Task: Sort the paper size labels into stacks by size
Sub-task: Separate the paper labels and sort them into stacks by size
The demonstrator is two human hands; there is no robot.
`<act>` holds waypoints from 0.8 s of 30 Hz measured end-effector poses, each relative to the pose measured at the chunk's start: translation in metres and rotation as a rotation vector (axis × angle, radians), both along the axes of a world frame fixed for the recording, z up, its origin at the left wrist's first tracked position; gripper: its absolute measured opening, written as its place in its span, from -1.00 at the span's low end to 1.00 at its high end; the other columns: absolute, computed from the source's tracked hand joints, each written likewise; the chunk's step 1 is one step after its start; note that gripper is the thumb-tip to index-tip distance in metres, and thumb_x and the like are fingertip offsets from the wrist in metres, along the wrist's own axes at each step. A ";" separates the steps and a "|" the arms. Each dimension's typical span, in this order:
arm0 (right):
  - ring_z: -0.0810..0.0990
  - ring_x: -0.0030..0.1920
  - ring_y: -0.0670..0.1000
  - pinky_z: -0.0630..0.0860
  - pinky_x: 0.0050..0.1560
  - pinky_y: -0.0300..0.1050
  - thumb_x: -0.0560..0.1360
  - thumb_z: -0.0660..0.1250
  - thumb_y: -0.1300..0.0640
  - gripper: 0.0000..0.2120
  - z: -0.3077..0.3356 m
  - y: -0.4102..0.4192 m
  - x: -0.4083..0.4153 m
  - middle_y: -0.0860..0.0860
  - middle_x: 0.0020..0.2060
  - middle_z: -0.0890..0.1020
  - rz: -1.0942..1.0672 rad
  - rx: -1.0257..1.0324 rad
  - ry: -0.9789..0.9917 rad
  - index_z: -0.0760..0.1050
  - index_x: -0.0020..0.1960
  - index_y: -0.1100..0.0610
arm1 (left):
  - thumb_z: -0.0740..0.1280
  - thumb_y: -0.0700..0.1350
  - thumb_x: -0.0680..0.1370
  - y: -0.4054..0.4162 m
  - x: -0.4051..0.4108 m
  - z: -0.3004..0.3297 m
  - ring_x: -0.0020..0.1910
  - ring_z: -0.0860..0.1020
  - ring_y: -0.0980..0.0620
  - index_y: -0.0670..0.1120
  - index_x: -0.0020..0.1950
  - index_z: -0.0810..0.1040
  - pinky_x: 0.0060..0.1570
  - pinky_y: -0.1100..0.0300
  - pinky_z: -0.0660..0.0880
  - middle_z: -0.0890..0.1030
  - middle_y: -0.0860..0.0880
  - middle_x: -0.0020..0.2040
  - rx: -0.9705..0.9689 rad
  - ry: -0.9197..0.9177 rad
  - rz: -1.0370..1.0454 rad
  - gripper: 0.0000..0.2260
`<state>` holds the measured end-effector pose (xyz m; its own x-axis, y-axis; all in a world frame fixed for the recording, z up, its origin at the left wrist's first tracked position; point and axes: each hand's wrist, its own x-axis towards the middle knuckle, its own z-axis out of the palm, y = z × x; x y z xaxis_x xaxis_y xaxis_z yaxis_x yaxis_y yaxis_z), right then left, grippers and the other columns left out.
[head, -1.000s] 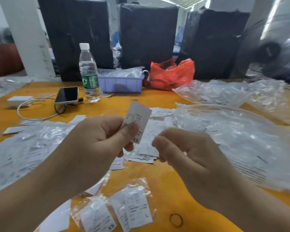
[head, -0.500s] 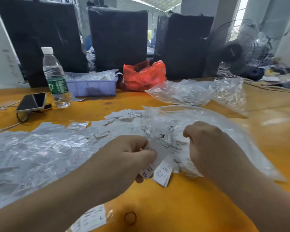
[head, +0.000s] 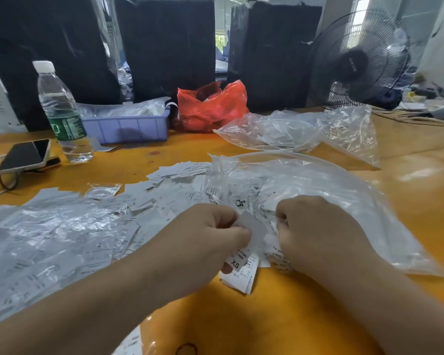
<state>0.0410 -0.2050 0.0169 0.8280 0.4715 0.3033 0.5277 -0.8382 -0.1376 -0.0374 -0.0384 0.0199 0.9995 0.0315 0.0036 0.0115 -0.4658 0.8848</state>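
The left hand (head: 205, 242) pinches white paper size labels (head: 244, 254) marked XS above the orange counter (head: 280, 316); the right hand (head: 318, 234), fingers curled, grips a clear plastic bag (head: 331, 190).

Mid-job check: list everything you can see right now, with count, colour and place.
table: one, orange, under everything
loose labels: many, white, centre
XS label: one, white, pinched by left hand
clear bags: several, across table
water bottle: one, clear, back left
phone: one, dark, far left
tray: one, lilac, back
red bag: one, back centre
fan: one, black, back right
left hand: gripping labels
right hand: curled at bag, grasp hidden
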 end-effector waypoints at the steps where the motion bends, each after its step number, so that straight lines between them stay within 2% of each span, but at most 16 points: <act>1: 0.53 -0.25 0.03 0.55 -0.25 -0.05 0.52 0.19 0.13 -0.85 -0.001 0.000 0.001 -0.06 -0.27 0.53 0.008 0.025 -0.026 0.47 -0.20 0.03 | 0.28 0.08 0.40 0.002 0.000 0.001 -0.40 0.52 0.10 0.00 -0.19 0.63 -0.39 0.27 0.42 0.58 -0.02 -0.33 -0.041 0.019 0.001 -0.79; 4: 0.53 -0.26 -0.03 0.53 -0.24 -0.09 0.59 0.18 0.04 -0.77 0.002 0.002 -0.001 -0.09 -0.28 0.54 0.054 0.116 -0.079 0.55 -0.17 0.01 | 0.29 0.08 0.38 0.007 -0.001 0.002 -0.41 0.53 0.09 0.04 -0.21 0.64 -0.35 0.18 0.43 0.60 -0.01 -0.34 -0.069 0.013 0.033 -0.81; 7: 0.49 -0.33 -0.11 0.43 -0.34 -0.21 0.58 0.26 0.02 -0.76 0.012 0.006 -0.008 -0.08 -0.36 0.52 0.172 0.315 -0.054 0.59 -0.21 0.02 | 0.28 0.12 0.42 0.016 -0.008 0.003 -0.43 0.52 0.14 0.12 -0.23 0.63 -0.34 0.24 0.44 0.60 0.08 -0.37 -0.013 -0.050 0.075 -0.83; 8: 0.48 -0.39 -0.11 0.40 -0.40 -0.26 0.57 0.28 0.02 -0.76 0.017 0.008 -0.011 -0.07 -0.41 0.53 0.216 0.418 0.038 0.61 -0.22 0.05 | 0.29 0.11 0.45 0.020 -0.011 0.005 -0.43 0.53 0.16 0.13 -0.20 0.63 -0.35 0.27 0.44 0.61 0.09 -0.36 -0.003 -0.072 0.088 -0.85; 10: 0.40 -0.55 -0.14 0.31 -0.52 -0.32 0.51 0.32 -0.02 -0.76 0.030 0.017 -0.020 -0.10 -0.53 0.51 0.324 0.624 0.359 0.63 -0.23 0.09 | 0.33 0.04 0.53 0.029 -0.020 0.009 -0.43 0.54 0.15 0.07 -0.16 0.64 -0.39 0.31 0.46 0.63 0.06 -0.36 -0.025 -0.115 0.143 -0.86; 11: 0.37 -0.57 -0.16 0.30 -0.52 -0.31 0.47 0.34 -0.04 -0.77 0.035 0.023 -0.025 -0.11 -0.55 0.49 0.375 0.689 0.511 0.65 -0.22 0.08 | 0.35 -0.03 0.56 0.035 -0.024 0.011 -0.44 0.54 0.14 0.04 -0.16 0.64 -0.41 0.32 0.46 0.63 0.03 -0.37 -0.062 -0.128 0.179 -0.87; 13: 0.40 -0.51 -0.06 0.35 -0.49 -0.19 0.46 0.39 0.03 -0.85 0.043 0.040 -0.033 -0.07 -0.51 0.51 0.463 0.754 0.714 0.65 -0.18 0.09 | 0.36 -0.16 0.55 0.047 -0.035 0.015 -0.46 0.51 0.11 0.03 -0.18 0.66 -0.47 0.33 0.43 0.61 0.02 -0.41 -0.173 -0.142 0.246 -0.85; 15: 0.42 -0.50 0.00 0.39 -0.48 -0.15 0.49 0.40 0.19 -0.96 0.048 0.061 -0.039 -0.02 -0.48 0.55 0.518 0.830 0.821 0.63 -0.09 0.12 | 0.37 -0.18 0.53 0.061 -0.047 0.018 -0.48 0.47 0.08 0.03 -0.18 0.67 -0.50 0.31 0.41 0.59 0.01 -0.44 -0.252 -0.158 0.311 -0.85; 19: 0.52 -0.49 -0.02 0.48 -0.47 -0.16 0.46 0.38 0.40 -0.68 0.050 0.105 -0.053 0.09 -0.38 0.63 0.564 0.918 1.072 0.49 0.14 0.15 | 0.39 -0.16 0.51 0.088 -0.069 0.017 -0.50 0.42 0.08 0.05 -0.05 0.63 -0.52 0.29 0.40 0.57 0.00 -0.45 -0.341 -0.200 0.423 -0.89; 22: 0.55 -0.43 0.00 0.53 -0.43 -0.15 0.45 0.36 0.45 -0.61 0.048 0.133 -0.060 0.10 -0.34 0.67 0.628 0.862 1.113 0.44 0.19 0.13 | 0.37 -0.18 0.54 0.107 -0.083 0.012 -0.47 0.43 0.09 0.21 0.00 0.59 -0.49 0.31 0.42 0.59 -0.01 -0.39 -0.306 -0.270 0.470 -0.76; 24: 0.56 -0.42 0.01 0.54 -0.42 -0.14 0.45 0.36 0.44 -0.60 0.045 0.148 -0.063 0.09 -0.34 0.66 0.641 0.858 1.109 0.43 0.20 0.13 | 0.34 -0.21 0.55 0.116 -0.089 0.010 -0.48 0.43 0.11 0.18 -0.07 0.63 -0.48 0.32 0.41 0.56 0.03 -0.40 -0.270 -0.286 0.498 -0.75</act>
